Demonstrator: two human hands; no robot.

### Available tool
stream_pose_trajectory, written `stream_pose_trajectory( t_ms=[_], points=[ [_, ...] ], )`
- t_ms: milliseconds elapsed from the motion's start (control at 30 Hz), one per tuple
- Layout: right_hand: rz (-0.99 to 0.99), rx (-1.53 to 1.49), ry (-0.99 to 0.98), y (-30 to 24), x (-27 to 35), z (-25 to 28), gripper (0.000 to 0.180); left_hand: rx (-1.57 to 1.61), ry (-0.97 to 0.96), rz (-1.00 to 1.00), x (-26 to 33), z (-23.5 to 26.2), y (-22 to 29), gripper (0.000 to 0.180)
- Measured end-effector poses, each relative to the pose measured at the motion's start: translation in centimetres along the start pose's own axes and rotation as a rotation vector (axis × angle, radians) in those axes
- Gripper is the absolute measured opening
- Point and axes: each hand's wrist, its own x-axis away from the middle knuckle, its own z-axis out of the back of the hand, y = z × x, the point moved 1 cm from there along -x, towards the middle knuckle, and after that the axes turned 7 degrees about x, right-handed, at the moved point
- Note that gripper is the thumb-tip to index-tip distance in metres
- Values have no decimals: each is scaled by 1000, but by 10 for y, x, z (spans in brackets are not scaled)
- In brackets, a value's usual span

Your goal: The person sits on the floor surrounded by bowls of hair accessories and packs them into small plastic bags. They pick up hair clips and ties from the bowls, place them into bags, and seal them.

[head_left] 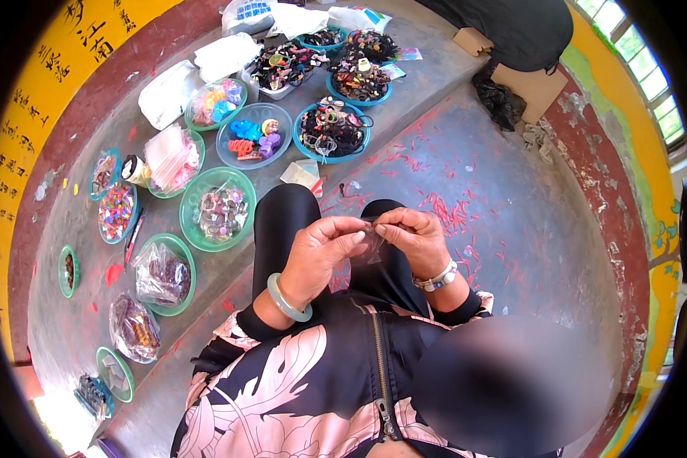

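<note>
In front of my knees, my left hand and my right hand meet with thumbs and forefingers pinched together. A small clear plastic bag hangs between them, gripped along its upper edge by both hands. It is thin and see-through, and I cannot make out whether anything is inside. A pale bangle circles my left wrist, and a beaded bracelet is on the right one.
To my left stand a green basin of small packets, a basin of pink bags and a tray of colourful clips. Blue basins of dark hair ties are ahead. Red scraps litter the floor to the right.
</note>
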Motion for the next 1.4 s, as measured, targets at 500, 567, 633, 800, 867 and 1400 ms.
stream_pose_trajectory(
  t_ms=[500, 567, 633, 800, 867, 1400],
  points=[
    [182, -3, -94, 1, 0, 1, 16, 108, -36, 140, -1, 5, 9, 22],
    [184, -23, -110, 1, 1, 1, 16, 146, -65, 155, -1, 6, 9, 22],
    [187, -30, -111, 0, 1, 1, 16, 173, -91, 173, -1, 8, 10, 23],
    [198, -8, -120, -2, 1, 1, 15, 201, -102, 187, -1, 11, 10, 24],
    [214, 16, -117, -2, 1, 1, 15, 204, -119, 173, 0, 11, 11, 25],
    [311, 224, -88, 5, -1, 0, 21, 10, 76, 122, -4, 9, 4, 13]
  ],
)
